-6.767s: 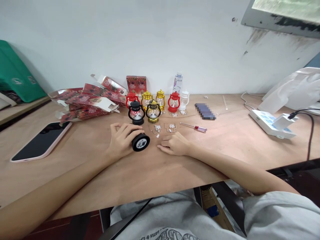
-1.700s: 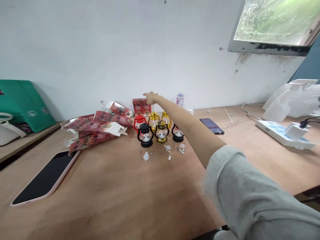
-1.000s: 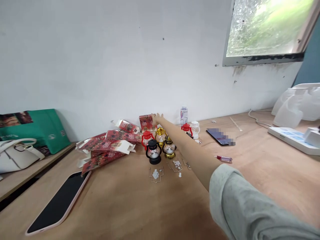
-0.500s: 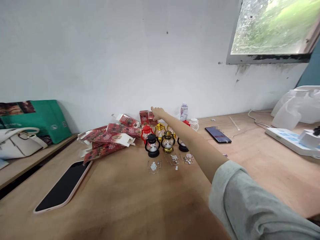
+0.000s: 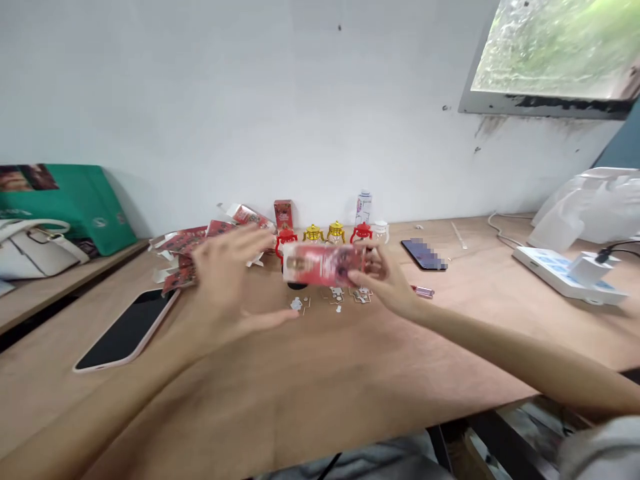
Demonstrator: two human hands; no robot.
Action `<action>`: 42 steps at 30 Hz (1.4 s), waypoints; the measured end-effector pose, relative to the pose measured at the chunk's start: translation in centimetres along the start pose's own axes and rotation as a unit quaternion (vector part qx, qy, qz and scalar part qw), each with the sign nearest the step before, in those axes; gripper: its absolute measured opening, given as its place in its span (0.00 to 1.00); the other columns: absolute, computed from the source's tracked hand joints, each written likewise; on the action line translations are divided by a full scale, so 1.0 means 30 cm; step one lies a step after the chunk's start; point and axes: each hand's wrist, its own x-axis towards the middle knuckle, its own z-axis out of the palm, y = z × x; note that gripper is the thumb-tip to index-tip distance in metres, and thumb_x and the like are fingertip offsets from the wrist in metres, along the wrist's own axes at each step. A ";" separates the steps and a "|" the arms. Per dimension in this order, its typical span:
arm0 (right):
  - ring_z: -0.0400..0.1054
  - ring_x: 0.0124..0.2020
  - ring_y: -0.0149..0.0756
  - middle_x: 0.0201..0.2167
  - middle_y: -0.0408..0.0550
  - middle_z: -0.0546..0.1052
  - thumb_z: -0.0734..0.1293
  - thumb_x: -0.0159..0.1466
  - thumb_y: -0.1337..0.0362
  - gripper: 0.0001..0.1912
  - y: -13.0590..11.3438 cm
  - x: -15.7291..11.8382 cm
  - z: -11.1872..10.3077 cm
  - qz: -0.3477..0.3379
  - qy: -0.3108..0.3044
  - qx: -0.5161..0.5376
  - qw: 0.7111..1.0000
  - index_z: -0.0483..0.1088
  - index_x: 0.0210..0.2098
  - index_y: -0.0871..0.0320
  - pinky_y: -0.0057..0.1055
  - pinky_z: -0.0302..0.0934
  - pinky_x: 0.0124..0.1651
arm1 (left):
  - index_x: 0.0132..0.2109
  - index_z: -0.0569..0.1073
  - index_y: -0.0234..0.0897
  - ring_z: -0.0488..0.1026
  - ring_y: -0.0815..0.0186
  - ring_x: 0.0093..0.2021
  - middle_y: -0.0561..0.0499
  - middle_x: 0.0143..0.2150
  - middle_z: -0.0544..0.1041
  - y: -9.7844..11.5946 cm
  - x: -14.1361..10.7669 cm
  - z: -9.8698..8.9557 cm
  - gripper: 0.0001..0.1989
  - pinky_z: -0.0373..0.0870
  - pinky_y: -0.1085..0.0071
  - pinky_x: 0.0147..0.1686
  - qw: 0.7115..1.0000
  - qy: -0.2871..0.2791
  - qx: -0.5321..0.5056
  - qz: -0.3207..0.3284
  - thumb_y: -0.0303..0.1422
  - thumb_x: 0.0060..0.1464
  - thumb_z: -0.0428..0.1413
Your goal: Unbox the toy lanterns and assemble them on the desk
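Observation:
In the middle of the head view, my right hand grips a red printed cardboard box by its right end. The box lies on its side in the air, slightly blurred. My left hand is spread open just left of it, thumb and fingers apart, holding nothing. Behind the box stand small lanterns: a red lantern, a gold lantern, another gold one, a second red lantern and a white lantern. Bent wire pieces with small white parts lie below the box.
Flattened red boxes are heaped at left, and one box stands by the wall. A pink-edged phone, another phone, a bottle, a power strip and a white handbag are around.
My right hand has drawn back from near the wall and now holds a red box in front of the lanterns. My left hand has come into view, open.

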 end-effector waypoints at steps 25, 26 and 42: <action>0.72 0.37 0.33 0.34 0.42 0.76 0.63 0.51 0.74 0.26 0.065 -0.162 0.093 0.057 -0.086 0.002 0.995 0.64 0.49 0.55 0.33 0.68 0.43 | 0.55 0.65 0.30 0.74 0.56 0.40 0.40 0.42 0.78 0.073 -0.184 0.205 0.29 0.71 0.62 0.39 0.992 -0.024 0.003 0.124 0.38 0.47 0.59; 0.72 0.36 0.33 0.33 0.41 0.76 0.63 0.50 0.74 0.25 0.065 -0.161 0.090 0.054 -0.084 -0.004 0.995 0.65 0.49 0.55 0.33 0.67 0.42 | 0.55 0.65 0.30 0.74 0.56 0.41 0.40 0.42 0.78 0.073 -0.186 0.207 0.29 0.71 0.62 0.39 0.992 -0.023 -0.001 0.123 0.38 0.47 0.59; 0.65 0.27 0.32 0.25 0.42 0.72 0.57 0.50 0.70 0.12 0.164 -0.084 -0.041 0.023 0.056 -0.006 0.998 0.70 0.27 0.56 0.28 0.57 0.30 | 0.55 0.64 0.35 0.76 0.59 0.39 0.44 0.43 0.77 0.034 -0.221 0.210 0.29 0.75 0.65 0.38 0.995 -0.020 -0.096 0.007 0.37 0.44 0.59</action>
